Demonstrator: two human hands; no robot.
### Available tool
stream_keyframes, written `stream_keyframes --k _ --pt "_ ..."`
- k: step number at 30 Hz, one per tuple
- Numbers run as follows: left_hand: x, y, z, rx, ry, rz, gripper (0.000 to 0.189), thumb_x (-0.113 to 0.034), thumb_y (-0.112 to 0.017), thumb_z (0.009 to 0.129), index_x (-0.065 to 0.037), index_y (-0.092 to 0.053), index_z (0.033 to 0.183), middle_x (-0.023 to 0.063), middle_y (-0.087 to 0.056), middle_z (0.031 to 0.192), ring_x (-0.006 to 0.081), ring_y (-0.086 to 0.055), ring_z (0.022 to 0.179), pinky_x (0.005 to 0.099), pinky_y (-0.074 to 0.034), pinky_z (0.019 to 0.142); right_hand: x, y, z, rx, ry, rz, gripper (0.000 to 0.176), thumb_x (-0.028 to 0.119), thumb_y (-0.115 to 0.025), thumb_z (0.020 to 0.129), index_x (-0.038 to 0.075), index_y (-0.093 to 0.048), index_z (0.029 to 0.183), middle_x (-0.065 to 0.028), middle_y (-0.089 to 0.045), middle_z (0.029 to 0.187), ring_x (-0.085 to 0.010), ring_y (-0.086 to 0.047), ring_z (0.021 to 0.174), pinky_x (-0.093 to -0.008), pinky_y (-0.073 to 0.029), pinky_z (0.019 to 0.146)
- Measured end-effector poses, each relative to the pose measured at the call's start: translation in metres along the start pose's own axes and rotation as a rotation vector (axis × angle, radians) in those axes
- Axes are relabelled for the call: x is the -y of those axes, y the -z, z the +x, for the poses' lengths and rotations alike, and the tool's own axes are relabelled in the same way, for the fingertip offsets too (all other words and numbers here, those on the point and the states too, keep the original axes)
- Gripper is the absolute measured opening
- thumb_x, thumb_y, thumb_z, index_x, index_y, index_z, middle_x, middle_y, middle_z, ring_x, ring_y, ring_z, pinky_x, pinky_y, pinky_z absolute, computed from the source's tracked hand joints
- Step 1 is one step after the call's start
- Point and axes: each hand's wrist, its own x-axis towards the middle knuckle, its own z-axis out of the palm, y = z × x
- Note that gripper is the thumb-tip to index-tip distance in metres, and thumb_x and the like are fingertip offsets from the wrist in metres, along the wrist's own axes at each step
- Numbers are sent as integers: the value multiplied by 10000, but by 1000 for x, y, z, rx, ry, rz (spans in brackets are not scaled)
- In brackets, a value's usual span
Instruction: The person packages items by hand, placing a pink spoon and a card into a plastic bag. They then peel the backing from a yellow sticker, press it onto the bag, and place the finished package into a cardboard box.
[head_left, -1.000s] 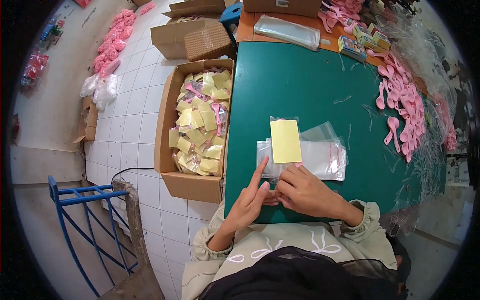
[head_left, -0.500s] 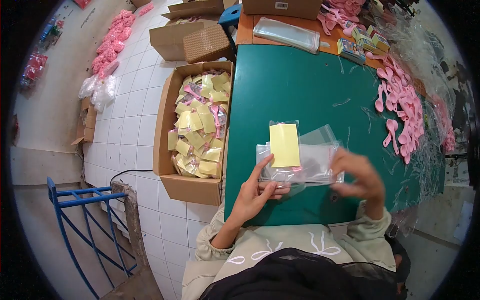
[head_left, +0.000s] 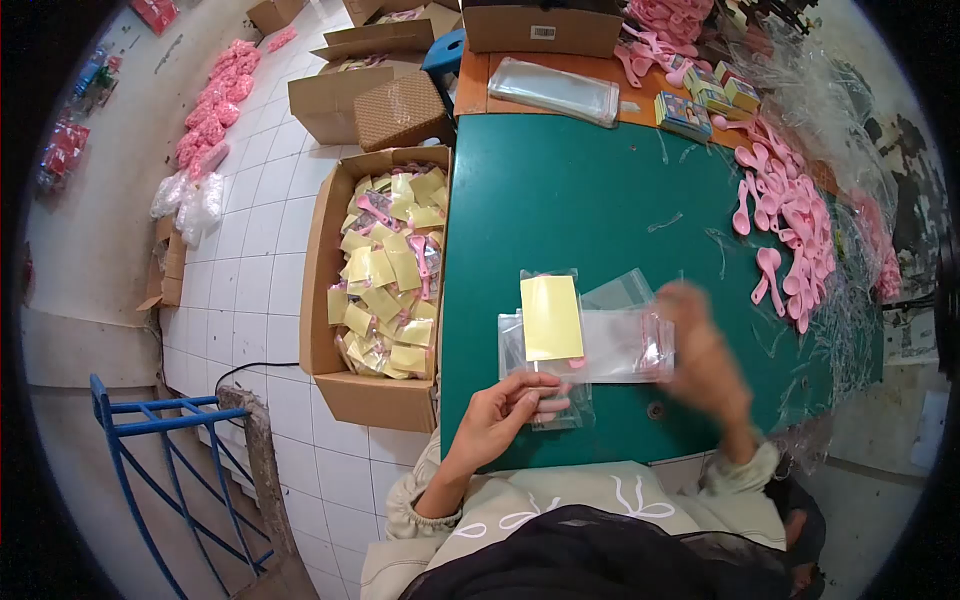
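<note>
My left hand (head_left: pixel 503 412) is closed on the lower end of a clear plastic bag (head_left: pixel 548 412), with fingers partly behind the film. Inside or on this bag lies a pale yellow card (head_left: pixel 551 318), and a bit of pink shows at its lower right corner. Underneath, more clear plastic bags (head_left: pixel 620 345) lie stacked on the green table. My right hand (head_left: pixel 703 360) is smeared by motion at the right end of that stack. Whether its fingers hold anything cannot be made out.
Pink spoons (head_left: pixel 790 225) lie heaped at the table's right. Small card packs (head_left: pixel 684 115) and a bundle of clear bags (head_left: pixel 555 90) are at the back. Left of the green table (head_left: pixel 560 200), a cardboard box (head_left: pixel 325 270) holds many bagged yellow cards. A blue metal frame (head_left: pixel 165 406) stands lower left.
My left hand has slid down from the card's edge to the bag's lower end. My right hand has moved slightly at the stack's right side and is more blurred. The view has shifted slightly.
</note>
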Motion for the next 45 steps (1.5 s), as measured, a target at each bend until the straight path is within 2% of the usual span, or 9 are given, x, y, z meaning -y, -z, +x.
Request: stream_keyframes --k 7,11,14,17,20,29,35,41,45 --pt "-11 3 -19 87 -28 -10 407 -30 -427 942 0 -334 1337 114 -605 1106 155 -600 990 254 -484 836 23 -63 -14 -25 279 252 300 34 -729 692 77 -590 955 -112 -495 1012 -220 -559 809 -329 -488 680" --pt "-8 6 -9 -73 -176 503 297 -12 -523 891 -34 -446 1178 95 -634 944 123 -617 824 246 -520 721 20 -64 -14 -8 244 368 210 19 -704 724 57 -601 903 -104 -498 996 -204 -568 786 -290 -496 664" --pt "-6 2 -4 -103 -75 472 178 -23 -605 838 2 -521 992 81 -606 875 133 -615 782 238 -532 630 21 -59 -14 -7 165 381 162 13 -677 758 35 -593 895 -99 -496 1008 -176 -574 797 -260 -501 659" --pt "-4 -3 -1 -180 -142 483 134 -38 -650 805 13 -563 893 68 -578 851 132 -610 740 233 -532 572 26 -65 -19 63 -180 782 92 12 -627 818 -4 -573 891 -81 -503 994 -128 -569 804 -234 -501 659" --pt "0 -2 -1 -207 -217 596 129 -29 -658 796 4 -570 885 65 -569 866 130 -606 716 231 -533 574 25 -73 -20 71 -350 1007 71 23 -582 867 -34 -553 898 -69 -554 928 -95 -569 765 -217 -501 652" --pt "3 -14 4 -420 -116 344 195 -16 -634 828 2 -507 973 36 -548 893 72 -568 788 188 -489 563 31 -78 -17 -16 -493 1048 82 13 -557 880 -33 -510 930 -89 -607 819 -112 -621 722 -219 -521 623" --pt "11 -9 0 -382 -113 419 206 -13 -608 846 0 -494 1018 31 -540 898 51 -516 736 164 -452 547 31 -84 -19 -75 -433 999 121 -2 -543 880 -38 -523 994 -86 -588 840 -120 -625 715 -218 -523 589" --pt "-12 -16 -6 -338 -167 434 390 7 -608 829 -20 -520 1208 46 -543 1091 53 -488 793 154 -456 549 40 -70 -17 -15 -344 784 239 14 -552 867 -17 -576 1103 -97 -592 818 -134 -616 687 -237 -511 584" --pt "-42 0 -29 -452 -250 501 489 28 -641 783 -62 -525 1249 88 -549 1185 97 -540 821 190 -498 628 1 -22 -5 -244 -280 196 182 102 -574 850 -6 -600 994 -127 -593 803 -224 -609 706 -315 -485 613"
